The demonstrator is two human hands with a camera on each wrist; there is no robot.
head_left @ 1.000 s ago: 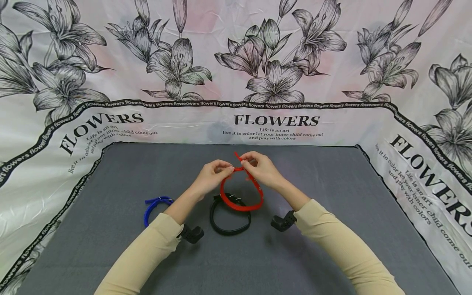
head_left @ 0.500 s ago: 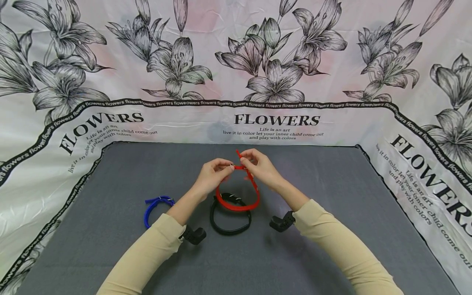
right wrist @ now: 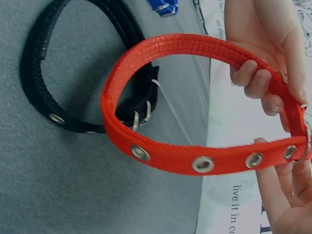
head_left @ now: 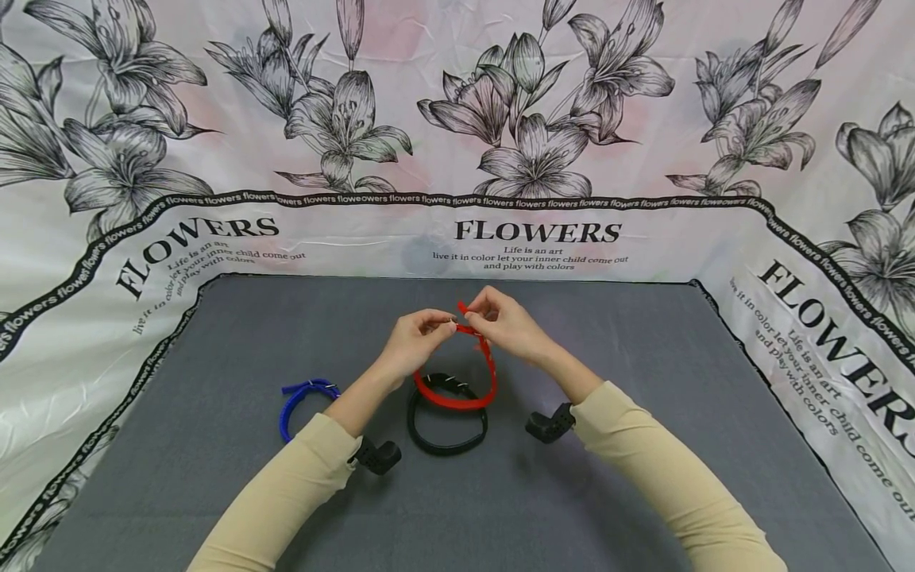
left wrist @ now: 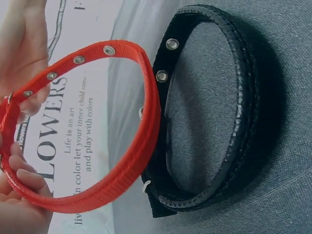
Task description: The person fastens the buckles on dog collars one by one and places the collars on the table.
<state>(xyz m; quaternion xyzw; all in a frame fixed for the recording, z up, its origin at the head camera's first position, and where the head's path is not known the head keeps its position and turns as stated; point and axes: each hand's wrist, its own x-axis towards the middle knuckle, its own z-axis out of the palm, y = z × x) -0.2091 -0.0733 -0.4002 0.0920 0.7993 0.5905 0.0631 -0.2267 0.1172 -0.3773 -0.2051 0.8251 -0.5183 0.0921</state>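
A red pet collar (head_left: 457,403) hangs in a loop above the table, its metal-ringed holes plain in the right wrist view. My left hand (head_left: 415,343) pinches it near the buckle end. Between the thumb and fingers of my right hand (head_left: 513,327) is the strap's free end, whose red tip points up. In the right wrist view the holed strap meets a metal ring (right wrist: 308,141) at the edge; fingers and the frame edge hide part of the buckle. Below and behind the loop lies a black collar (head_left: 446,450), fastened into a ring, on the cloth.
A blue collar (head_left: 288,413) lies left of the black one, partly covered by my left forearm. The grey tabletop (head_left: 608,492) ends at a white flower-printed sheet (head_left: 372,246) at the back and sides. Black cameras (head_left: 549,425) sit at both wrists.
The red loop has shifted a little left beneath the hands. The strap tip rose, then dropped lower at the right fingertips. Both hands stay close together; the black and blue collars have not moved.
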